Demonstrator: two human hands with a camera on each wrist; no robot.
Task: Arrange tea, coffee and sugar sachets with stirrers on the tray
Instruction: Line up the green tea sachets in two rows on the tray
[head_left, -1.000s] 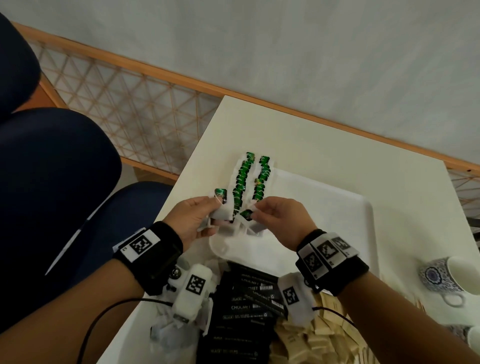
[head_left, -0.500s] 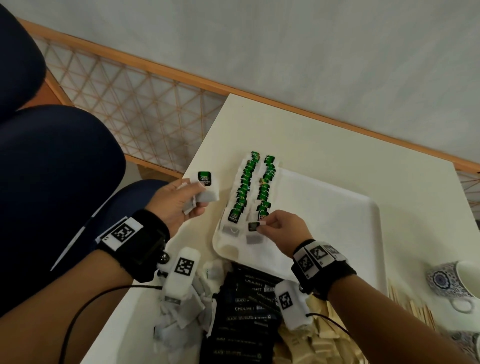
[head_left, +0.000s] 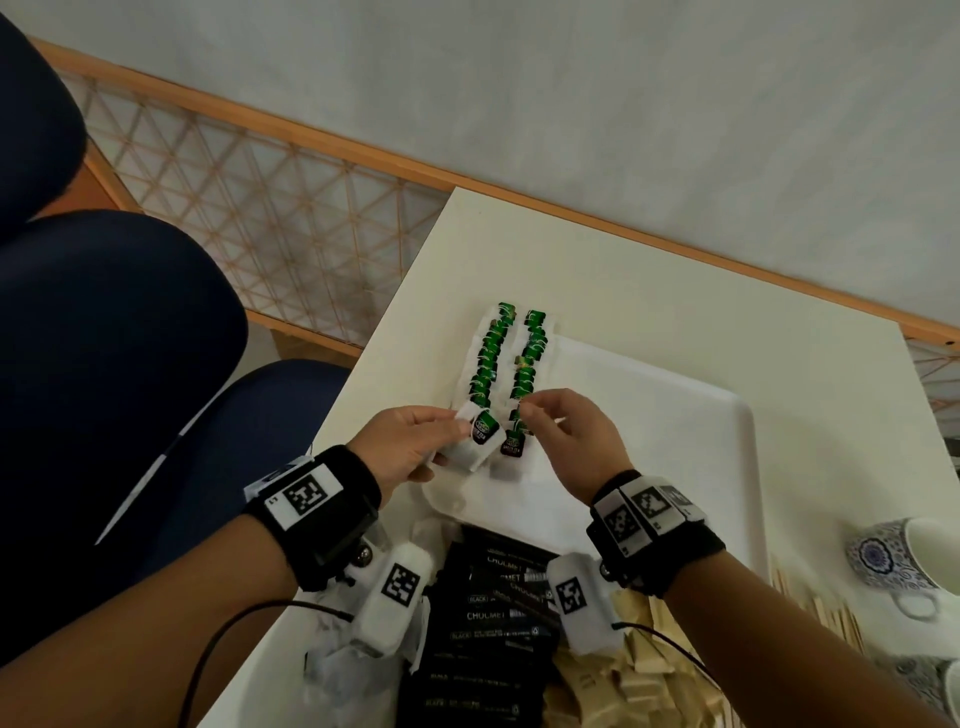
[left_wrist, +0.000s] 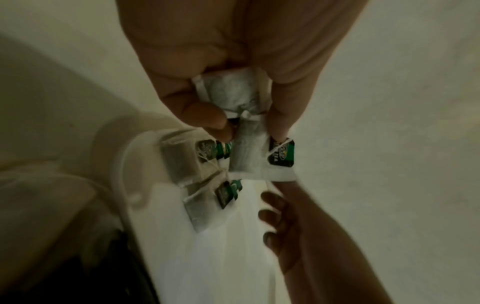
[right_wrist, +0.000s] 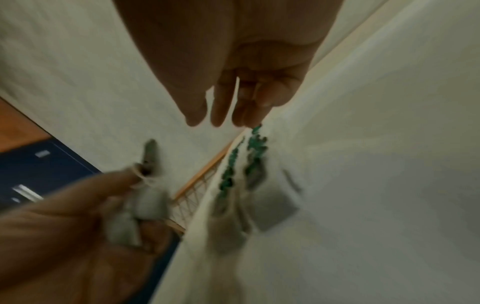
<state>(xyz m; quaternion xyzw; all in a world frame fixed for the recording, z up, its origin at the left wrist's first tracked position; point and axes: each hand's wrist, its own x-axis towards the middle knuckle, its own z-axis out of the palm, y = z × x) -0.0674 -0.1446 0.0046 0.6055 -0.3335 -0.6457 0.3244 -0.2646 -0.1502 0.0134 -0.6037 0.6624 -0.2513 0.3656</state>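
Note:
Two rows of tea bags with green tags (head_left: 488, 364) lie along the left side of the white tray (head_left: 649, 441). My left hand (head_left: 462, 431) is at the near end of the left row and grips tea bags (head_left: 475, 452); in the left wrist view the held tea bags (left_wrist: 246, 156) hang from its fingers (left_wrist: 205, 115) just above the tray's corner. My right hand (head_left: 527, 413) hovers over the near end of the right row. Its fingers (right_wrist: 221, 111) are nearly straight with nothing between them.
A white box near me holds black coffee sachets (head_left: 488, 613), beige sugar sachets (head_left: 649, 675) and loose tea bags (head_left: 353, 670). Wooden stirrers (head_left: 821, 608) and a patterned mug (head_left: 904, 561) lie right of the tray. A dark blue chair (head_left: 104, 364) stands left of the table.
My left hand swung out to the left with a tea bag, then came back to the tray's near-left corner. My right hand let go of a bag at the right row's end and lifted.

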